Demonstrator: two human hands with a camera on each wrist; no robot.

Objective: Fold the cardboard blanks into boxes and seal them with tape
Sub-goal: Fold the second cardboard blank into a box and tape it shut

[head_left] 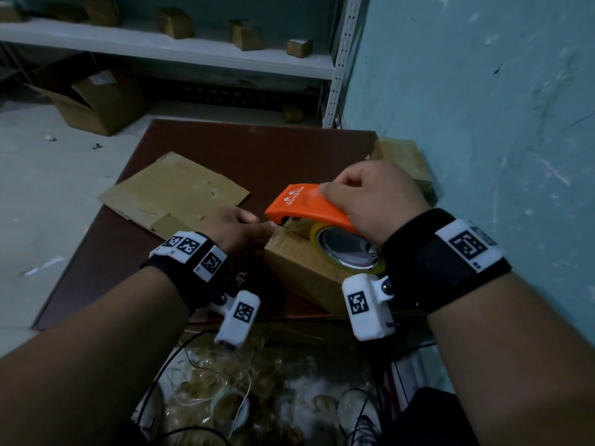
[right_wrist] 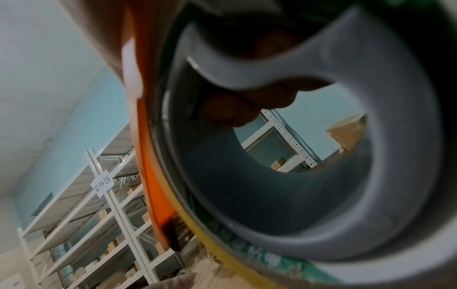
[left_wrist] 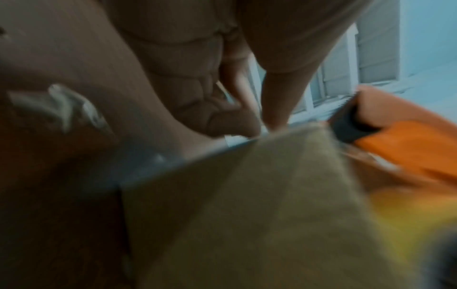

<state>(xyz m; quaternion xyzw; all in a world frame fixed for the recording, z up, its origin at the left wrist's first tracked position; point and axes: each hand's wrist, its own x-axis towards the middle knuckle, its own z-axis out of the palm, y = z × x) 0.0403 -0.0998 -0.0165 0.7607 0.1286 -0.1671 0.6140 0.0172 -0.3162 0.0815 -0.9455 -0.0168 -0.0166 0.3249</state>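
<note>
A folded cardboard box [head_left: 299, 265] stands on the dark brown table [head_left: 257, 146] near its front edge. My right hand [head_left: 370, 194] grips an orange tape dispenser [head_left: 306, 204] carrying a yellowish tape roll [head_left: 347, 249], its nose down on the box top. In the right wrist view my fingers [right_wrist: 235, 109] curl through the grey roll core [right_wrist: 371, 176] beside the orange dispenser [right_wrist: 148, 156]. My left hand [head_left: 238, 226] is at the box's left top edge, just ahead of the dispenser nose. The blurred left wrist view shows its fingers [left_wrist: 210, 101] bent down onto the box [left_wrist: 247, 215] edge.
A flat cardboard blank [head_left: 174, 191] lies on the table behind my left hand. Another box [head_left: 405, 162] sits against the blue wall at right. A white shelf [head_left: 180, 49] with small boxes and an open carton [head_left: 93, 98] stand behind. Tape scraps and cables [head_left: 241, 381] lie below.
</note>
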